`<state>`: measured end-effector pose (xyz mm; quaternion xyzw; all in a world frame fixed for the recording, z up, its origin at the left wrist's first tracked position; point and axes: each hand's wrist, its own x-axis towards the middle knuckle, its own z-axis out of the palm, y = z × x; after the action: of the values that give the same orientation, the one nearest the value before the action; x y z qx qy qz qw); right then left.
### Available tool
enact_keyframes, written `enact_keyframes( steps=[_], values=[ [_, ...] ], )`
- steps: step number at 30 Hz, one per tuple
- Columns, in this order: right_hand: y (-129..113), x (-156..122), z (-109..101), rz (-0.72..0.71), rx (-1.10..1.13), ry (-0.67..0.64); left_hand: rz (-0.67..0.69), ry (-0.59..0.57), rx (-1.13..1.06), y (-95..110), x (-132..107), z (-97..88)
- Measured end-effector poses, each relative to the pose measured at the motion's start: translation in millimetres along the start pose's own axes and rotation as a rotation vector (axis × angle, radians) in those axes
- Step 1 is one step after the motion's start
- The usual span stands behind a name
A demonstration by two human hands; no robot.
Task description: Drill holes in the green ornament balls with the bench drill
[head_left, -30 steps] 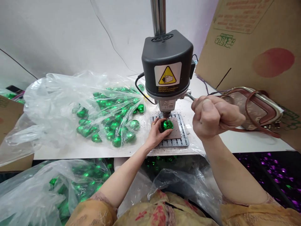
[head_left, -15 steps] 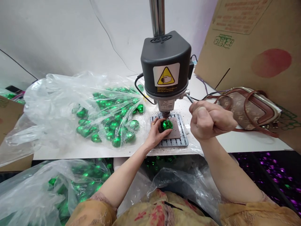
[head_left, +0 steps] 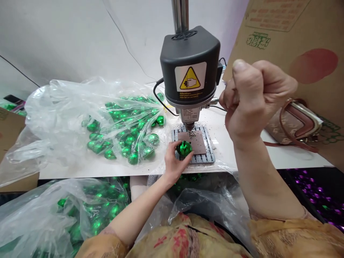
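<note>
A shiny green faceted ball (head_left: pixel 185 148) is held between the thumb and fingers of my left hand (head_left: pixel 173 163). Dark marks, perhaps a hole, show on the ball's top. It is at the front left of a brown board (head_left: pixel 199 143) on the slotted metal base (head_left: pixel 211 158) of a drill press (head_left: pixel 189 57). The chuck (head_left: pixel 190 126) hangs above the board, apart from the ball. My right hand (head_left: pixel 252 96) is closed in a fist around the drill press lever, raised right of the motor housing; the fingers hide most of the lever.
Clear plastic bags with several green balls (head_left: pixel 130 139) lie on the white table (head_left: pixel 150 171) at left and below its edge. A brown-trimmed handbag (head_left: pixel 301 123) and a cardboard box (head_left: pixel 282 46) stand at right. Purple shiny pieces (head_left: pixel 309 190) are below right. Dark shavings surround the base.
My right fist has risen with the lever, and the chuck is now clear of the ball. My left hand has drawn the ball toward me and left, from under the chuck.
</note>
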<state>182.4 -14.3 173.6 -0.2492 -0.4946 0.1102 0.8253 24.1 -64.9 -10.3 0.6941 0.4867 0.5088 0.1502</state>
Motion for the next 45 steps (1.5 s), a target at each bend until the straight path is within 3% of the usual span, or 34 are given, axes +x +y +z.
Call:
enact_keyframes(
  steps=[3, 6, 8, 10, 12, 15, 17, 20, 23, 27, 30, 33, 35, 39, 45],
  values=[
    [0, -2, -1, 0.0, -0.007, 0.002, 0.337, -0.024, 0.124, -3, -42, -21.1],
    [1, -4, -1, 0.002, -0.01, 0.008, 0.671, -0.225, 0.33, -13, -79, -40.7],
    [1, -4, -1, -0.013, -0.006, 0.02, 0.729, -0.382, 0.414, -16, -92, -51.3],
    [2, -4, -1, -0.027, -0.004, 0.031, 0.67, -0.443, 0.394, -16, -89, -59.5],
    [3, -4, -1, -0.026, -0.007, 0.036, 0.585, -0.354, 0.306, -14, -66, -65.0],
    [5, -4, 0, -0.03, -0.009, 0.05, 0.372, -0.121, 0.277, -18, 1, -66.3],
    [5, -4, 0, -0.047, 0.0, 0.062, 0.184, -0.095, 0.393, -29, 57, -61.7],
    [5, -4, 0, -0.042, 0.009, 0.055, -0.068, -0.221, 0.589, -54, 125, -47.7],
    [4, -3, 0, -0.038, 0.014, 0.043, -0.209, -0.362, 0.626, -78, 159, -31.3],
    [7, -2, -2, -0.061, 0.033, 0.025, -0.25, -0.369, 0.569, -96, 165, -20.0],
    [10, -2, -4, -0.074, 0.033, 0.016, -0.249, -0.278, 0.471, -98, 163, -24.0],
    [10, -3, -6, -0.06, 0.007, 0.003, -0.355, -0.098, 0.138, -88, 159, -34.8],
    [9, -4, -6, -0.057, 0.009, -0.006, -0.458, -0.042, -0.166, -74, 151, -41.6],
    [9, -4, -6, -0.059, 0.044, -0.008, -0.512, -0.143, -0.513, -44, 120, -42.3],
    [11, -4, -7, -0.055, 0.037, -0.023, -0.434, -0.282, -0.449, -35, 79, -19.6]
  ],
)
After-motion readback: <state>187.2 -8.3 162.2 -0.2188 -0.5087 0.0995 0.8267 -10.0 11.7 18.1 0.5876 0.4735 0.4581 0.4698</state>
